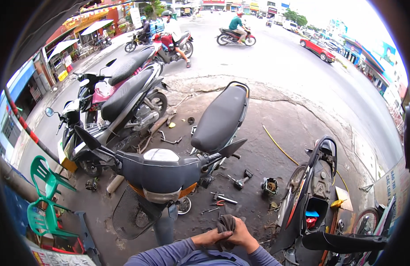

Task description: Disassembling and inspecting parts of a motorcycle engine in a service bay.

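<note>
A crumpled dark grey-brown rag (226, 224) is bunched between my two hands at the lower middle. My left hand (207, 238) is closed on its left side, and my right hand (242, 235) wraps it from the right. The hands are close together, and the rag hides some of the fingers. Just beyond them stands a dark scooter (160, 175) with its front toward me and a black mesh basket (135, 213) low on its front. On the ground past my hands lie red-handled pliers (218, 203), a metal bar tool (225, 198) and a power tool (241, 180).
To the right, a motorbike (321, 177) has its seat compartment exposed. A metal engine part (270, 186) sits beside it, and a yellow hose (280, 147) crosses the ground. Green plastic chairs (49, 217) and parked scooters (129, 91) stand left. Riders pass on the road (267, 66).
</note>
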